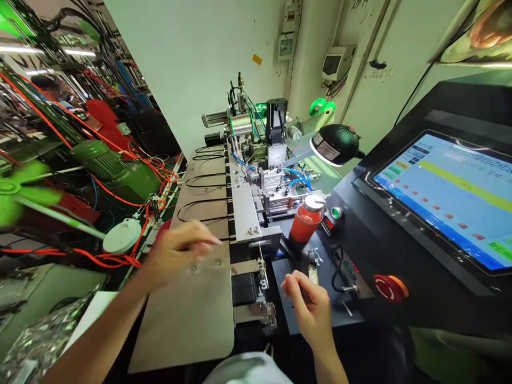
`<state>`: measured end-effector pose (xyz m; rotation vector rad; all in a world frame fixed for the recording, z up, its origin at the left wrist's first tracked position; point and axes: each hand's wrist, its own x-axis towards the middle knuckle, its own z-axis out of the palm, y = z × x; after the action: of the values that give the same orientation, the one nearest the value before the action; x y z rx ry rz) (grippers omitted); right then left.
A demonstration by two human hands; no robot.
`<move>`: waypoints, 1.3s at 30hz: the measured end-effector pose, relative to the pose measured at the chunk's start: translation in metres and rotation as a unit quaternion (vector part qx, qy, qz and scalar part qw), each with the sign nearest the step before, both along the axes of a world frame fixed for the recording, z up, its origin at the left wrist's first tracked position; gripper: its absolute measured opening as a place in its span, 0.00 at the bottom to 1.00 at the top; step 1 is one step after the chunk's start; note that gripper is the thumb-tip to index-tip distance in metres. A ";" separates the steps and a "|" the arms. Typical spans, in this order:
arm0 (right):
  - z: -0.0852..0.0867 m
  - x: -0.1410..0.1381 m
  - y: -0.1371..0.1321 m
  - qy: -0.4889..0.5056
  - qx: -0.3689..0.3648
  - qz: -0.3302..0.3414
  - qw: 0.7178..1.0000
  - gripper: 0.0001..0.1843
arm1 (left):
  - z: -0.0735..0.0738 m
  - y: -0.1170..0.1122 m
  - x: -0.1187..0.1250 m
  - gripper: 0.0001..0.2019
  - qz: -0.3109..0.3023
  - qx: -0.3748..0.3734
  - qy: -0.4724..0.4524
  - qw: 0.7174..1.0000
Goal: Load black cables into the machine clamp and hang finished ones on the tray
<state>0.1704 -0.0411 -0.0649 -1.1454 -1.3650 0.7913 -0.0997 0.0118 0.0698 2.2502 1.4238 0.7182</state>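
My left hand (180, 253) is blurred above a long beige metal plate (188, 325), and I cannot tell whether it touches the plate. Farther along that plate lie several loops of black wire (202, 205). My right hand (310, 309) hangs over a dark panel (320, 314) with its fingertips drawn close together. Just beyond those fingertips lies a small metal part (313, 273). I cannot see anything held in either hand. An orange bottle with a white cap (306, 226) stands past my right hand.
An assembly machine with blue pneumatic tubes (276, 184) stands ahead, beside a black lamp (336, 144). To the right are a touchscreen (444, 200) and a red emergency stop button (390, 288). Left of the bench are a green motor (106, 165), tangled red wires (108, 258) and a person (48, 88).
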 end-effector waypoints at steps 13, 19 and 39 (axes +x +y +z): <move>0.003 -0.014 0.003 0.048 -0.030 0.029 0.998 0.09 | -0.070 -0.003 0.089 0.08 -0.124 -0.101 -0.051 0.986; 0.010 0.003 0.010 0.002 -0.091 0.222 0.971 0.14 | -0.062 0.006 0.078 0.09 -0.273 -0.116 0.038 0.954; -0.007 -0.022 0.010 -0.009 0.050 -0.090 0.995 0.10 | -0.073 -0.003 0.091 0.12 -0.027 -0.160 -0.028 0.986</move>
<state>0.1486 -0.0313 -0.0715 -1.1818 -1.2812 0.5782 -0.0088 0.0093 -0.0031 1.9948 1.3395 0.4913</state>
